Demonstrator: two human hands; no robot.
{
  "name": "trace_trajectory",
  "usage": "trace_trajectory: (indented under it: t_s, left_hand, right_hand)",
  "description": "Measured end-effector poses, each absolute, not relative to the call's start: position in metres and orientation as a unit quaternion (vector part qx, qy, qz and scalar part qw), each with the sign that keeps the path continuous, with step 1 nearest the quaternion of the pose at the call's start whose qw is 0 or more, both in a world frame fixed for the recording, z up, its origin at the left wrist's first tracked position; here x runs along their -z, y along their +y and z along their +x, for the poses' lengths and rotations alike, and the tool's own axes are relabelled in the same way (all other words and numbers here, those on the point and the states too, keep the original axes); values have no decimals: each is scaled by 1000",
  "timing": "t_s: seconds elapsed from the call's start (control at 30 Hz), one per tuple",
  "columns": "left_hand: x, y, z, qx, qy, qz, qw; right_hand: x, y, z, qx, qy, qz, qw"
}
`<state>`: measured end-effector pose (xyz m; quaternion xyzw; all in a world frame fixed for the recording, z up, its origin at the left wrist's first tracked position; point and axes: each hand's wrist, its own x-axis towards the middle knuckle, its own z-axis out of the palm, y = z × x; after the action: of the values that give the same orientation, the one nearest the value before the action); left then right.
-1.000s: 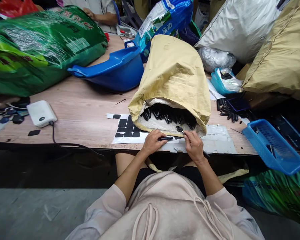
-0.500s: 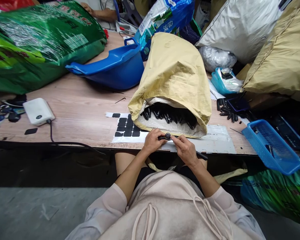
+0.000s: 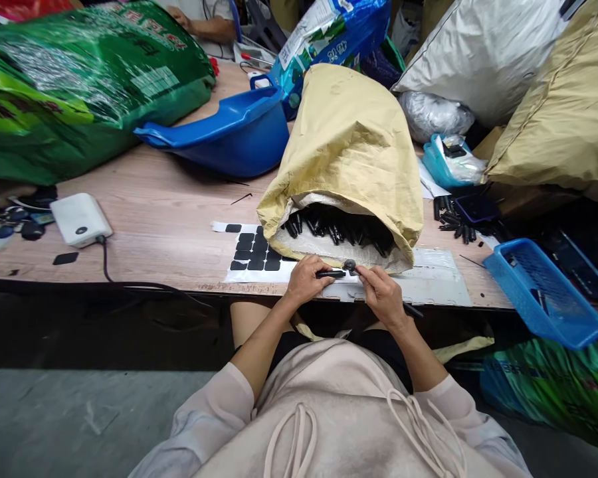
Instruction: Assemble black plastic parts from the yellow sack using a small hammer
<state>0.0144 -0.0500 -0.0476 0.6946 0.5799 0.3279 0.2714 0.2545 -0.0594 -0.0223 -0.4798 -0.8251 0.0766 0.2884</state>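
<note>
My left hand (image 3: 307,279) is closed around a slim black tube-shaped piece (image 3: 331,273), which points right. My right hand (image 3: 383,295) pinches a dark piece with a rounded end (image 3: 349,265), just off the tip of the tube-shaped piece. A black rod (image 3: 412,310) sticks out behind the right hand; whether it joins the rounded end is hidden by the fingers. Directly beyond both hands lies a yellow sack (image 3: 349,133), its mouth facing me, with many black tube-shaped pieces (image 3: 329,226) inside.
Left of the sack mouth is a white sheet of rounded black pads (image 3: 252,251). A blue basin (image 3: 229,136), a white corded box (image 3: 81,220) and a green sack (image 3: 104,86) stand further left. At right, a blue basket (image 3: 543,292) overhangs the table edge. Another person's arm (image 3: 212,30) shows at the back.
My right hand has moved slightly right with the rounded end, leaving a small gap and baring the tip of the left hand's black piece. The left hand stays nearly still.
</note>
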Motion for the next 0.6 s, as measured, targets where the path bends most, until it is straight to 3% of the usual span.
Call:
trace_trajectory:
  t_s: [0.3, 0.6]
  left_hand:
    - [48, -52, 12, -326, 570, 704, 272]
    - [47, -58, 10, -358, 534, 724, 249]
  right_hand:
    - [42, -21, 275, 84, -816, -517, 246]
    - [47, -23, 271, 80, -809, -520, 263]
